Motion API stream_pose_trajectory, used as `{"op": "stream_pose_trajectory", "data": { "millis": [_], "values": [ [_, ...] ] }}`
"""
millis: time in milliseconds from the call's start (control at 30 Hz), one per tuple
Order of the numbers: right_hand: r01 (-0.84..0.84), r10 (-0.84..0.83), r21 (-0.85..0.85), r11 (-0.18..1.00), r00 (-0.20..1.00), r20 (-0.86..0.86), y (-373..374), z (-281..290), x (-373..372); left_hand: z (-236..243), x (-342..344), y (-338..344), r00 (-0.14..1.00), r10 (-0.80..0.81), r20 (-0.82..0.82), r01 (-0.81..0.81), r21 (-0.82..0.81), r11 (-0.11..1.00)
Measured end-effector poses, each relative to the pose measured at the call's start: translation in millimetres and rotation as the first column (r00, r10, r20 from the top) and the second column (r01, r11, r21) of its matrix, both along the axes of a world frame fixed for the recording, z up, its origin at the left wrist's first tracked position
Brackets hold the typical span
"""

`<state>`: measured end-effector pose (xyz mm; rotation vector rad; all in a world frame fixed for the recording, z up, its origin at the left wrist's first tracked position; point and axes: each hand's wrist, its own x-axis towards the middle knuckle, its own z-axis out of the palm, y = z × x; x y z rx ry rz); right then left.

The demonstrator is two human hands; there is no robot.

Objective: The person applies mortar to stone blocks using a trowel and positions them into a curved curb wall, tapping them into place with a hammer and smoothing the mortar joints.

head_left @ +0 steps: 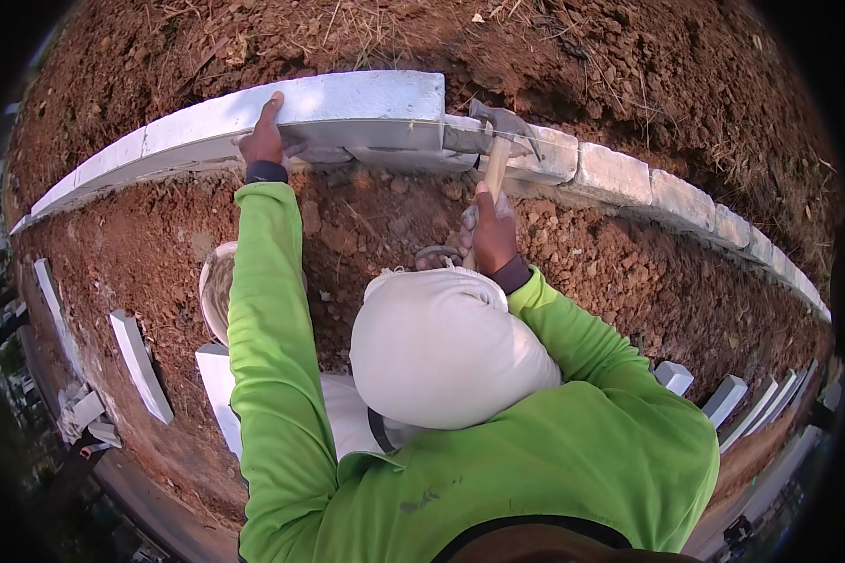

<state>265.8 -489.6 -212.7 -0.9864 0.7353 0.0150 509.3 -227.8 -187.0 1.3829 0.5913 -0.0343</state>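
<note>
A long white kerb block [366,98] lies in a curved row across the far side, its front face grey in shadow. My left hand [265,141] rests on its near edge, fingers spread with the thumb on top. My right hand [491,230] is closed round the wooden handle of a hammer [496,169]. The dark hammer head is over the gap just past the block's right end, where grey mortar [465,141] shows. Right of it, older, dirt-stained kerb blocks [612,174] continue the row. A thin string runs past the hammer head.
A rounded white cloth shape [451,347] bulges up between my arms. A round bucket [218,291] is partly hidden behind my left sleeve. Loose white blocks [141,366] lie on the left, others [725,401] on the right. Red soil [573,272] borders both sides of the row.
</note>
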Motion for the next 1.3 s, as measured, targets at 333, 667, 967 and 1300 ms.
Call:
{"op": "stream_pose_trajectory", "data": {
  "millis": [333,667,967,1300],
  "values": [
    [-0.213,0.213,-0.059,0.975,0.977,0.002,-8.4,-18.7,-6.9,4.4,-4.5,0.2,1.000,0.019,-0.020,-0.018,0.014,1.000],
    [-0.040,0.033,0.099,0.994,0.997,0.067,6.5,-10.9,-0.5,2.1,-2.5,4.6,0.999,0.035,-0.037,-0.033,0.038,0.999],
    [-0.226,0.232,-0.094,0.970,0.971,0.062,15.4,-17.0,-3.6,7.8,-7.7,1.9,0.999,-0.034,-0.023,0.034,0.037,0.999],
    [-0.232,0.239,-0.088,0.969,0.968,0.080,-16.1,-18.7,-7.6,1.6,-6.2,4.7,0.995,0.073,-0.062,-0.067,0.097,0.993]
  ]
}}
